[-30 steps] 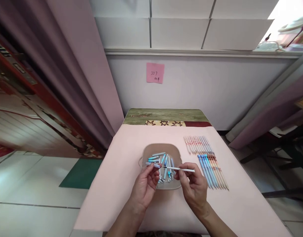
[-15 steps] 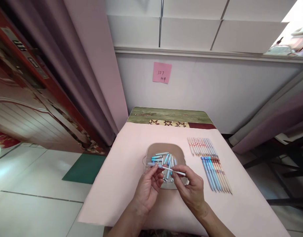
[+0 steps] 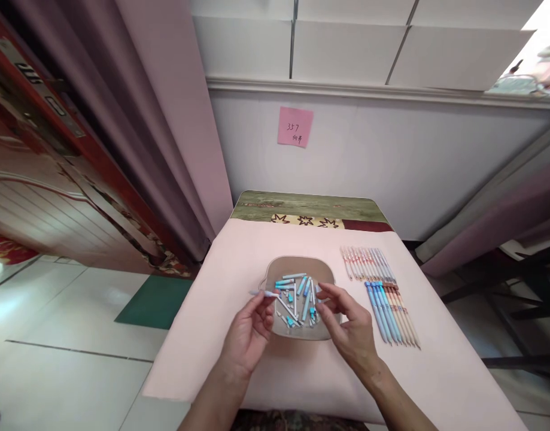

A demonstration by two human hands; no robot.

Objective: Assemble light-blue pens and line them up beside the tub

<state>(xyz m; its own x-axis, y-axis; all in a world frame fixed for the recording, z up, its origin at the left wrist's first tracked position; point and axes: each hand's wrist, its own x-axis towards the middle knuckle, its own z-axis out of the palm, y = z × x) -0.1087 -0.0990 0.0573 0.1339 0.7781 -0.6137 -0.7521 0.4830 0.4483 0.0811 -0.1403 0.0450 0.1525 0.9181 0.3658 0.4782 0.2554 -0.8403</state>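
Note:
My left hand (image 3: 250,329) pinches a pale blue pen barrel (image 3: 264,293) over the left rim of a beige bin (image 3: 301,260). Inside the bin lie blue pen barrels, white rods and small turquoise and white pieces. A white rod (image 3: 287,307) slants down from near the tip of the held barrel; whether it touches the barrel is unclear. At the bin's right side is my right hand (image 3: 353,323), thumb and forefinger apart, with a pale lavender piece (image 3: 318,291) close to the fingertips.
Right of the bin, two rows of pens lie on the pink cloth (image 3: 203,335): an upper row (image 3: 367,264) and a lower blue and beige row (image 3: 391,314). A pink note (image 3: 295,127) is on the wall behind.
The hands have moved apart. My right hand has let go of the white rod it held, and my left hand has shifted left with the barrel.

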